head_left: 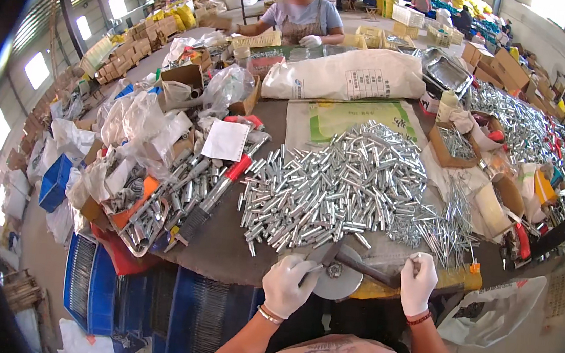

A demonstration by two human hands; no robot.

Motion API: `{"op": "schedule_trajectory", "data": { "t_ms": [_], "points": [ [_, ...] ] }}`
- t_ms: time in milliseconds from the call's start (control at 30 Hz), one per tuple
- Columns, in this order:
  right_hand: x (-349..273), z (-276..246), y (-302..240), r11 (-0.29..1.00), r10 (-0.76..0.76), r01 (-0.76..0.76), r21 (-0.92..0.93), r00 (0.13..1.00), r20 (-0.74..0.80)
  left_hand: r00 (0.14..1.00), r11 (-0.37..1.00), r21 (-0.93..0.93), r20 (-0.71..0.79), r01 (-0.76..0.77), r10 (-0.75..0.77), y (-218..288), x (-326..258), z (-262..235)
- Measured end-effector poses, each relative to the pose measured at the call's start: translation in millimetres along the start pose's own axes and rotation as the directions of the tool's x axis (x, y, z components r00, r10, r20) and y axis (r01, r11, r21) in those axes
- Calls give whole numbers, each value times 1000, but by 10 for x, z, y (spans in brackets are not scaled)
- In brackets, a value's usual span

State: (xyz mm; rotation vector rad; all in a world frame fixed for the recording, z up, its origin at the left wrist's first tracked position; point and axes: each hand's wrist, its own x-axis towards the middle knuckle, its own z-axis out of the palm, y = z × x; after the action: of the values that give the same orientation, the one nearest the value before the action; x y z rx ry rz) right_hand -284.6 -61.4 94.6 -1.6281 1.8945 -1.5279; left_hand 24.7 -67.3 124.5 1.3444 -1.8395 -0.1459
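At the table's near edge, my left hand (288, 284), in a white glove, has its fingers curled together beside a round metal disc (338, 284). Whatever it pinches is too small to make out. Over the disc lies a dark hammer-like tool (365, 269), its handle pointing right. My right hand (417, 285), gloved too, is raised near that handle's end with thumb and fingertips pressed together; I cannot tell what is in them. Just beyond both hands spreads a heap of short silvery metal tubes (336, 188). Thin metal rods (451, 227) lie right of the heap.
Plastic bags and hand tools crowd the left, under a white paper sheet (225, 140). A rolled white sack (346, 77) lies across the table. Cardboard boxes (454, 147) stand right. Blue bins (211, 316) sit below the edge. A co-worker (305, 15) works opposite.
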Motion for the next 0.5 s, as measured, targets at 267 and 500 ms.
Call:
{"op": "schedule_trajectory", "data": {
  "t_ms": [267, 500],
  "points": [
    [54, -36, -87, 992, -127, 127, -15, 992, 7, 999, 1000, 3, 37, 10, -10, 6, 14, -33],
    [57, -34, -92, 996, -70, 69, 48, 997, 28, 999, 1000, -5, 49, 22, -22, 16, 14, -34]
  ]
}}
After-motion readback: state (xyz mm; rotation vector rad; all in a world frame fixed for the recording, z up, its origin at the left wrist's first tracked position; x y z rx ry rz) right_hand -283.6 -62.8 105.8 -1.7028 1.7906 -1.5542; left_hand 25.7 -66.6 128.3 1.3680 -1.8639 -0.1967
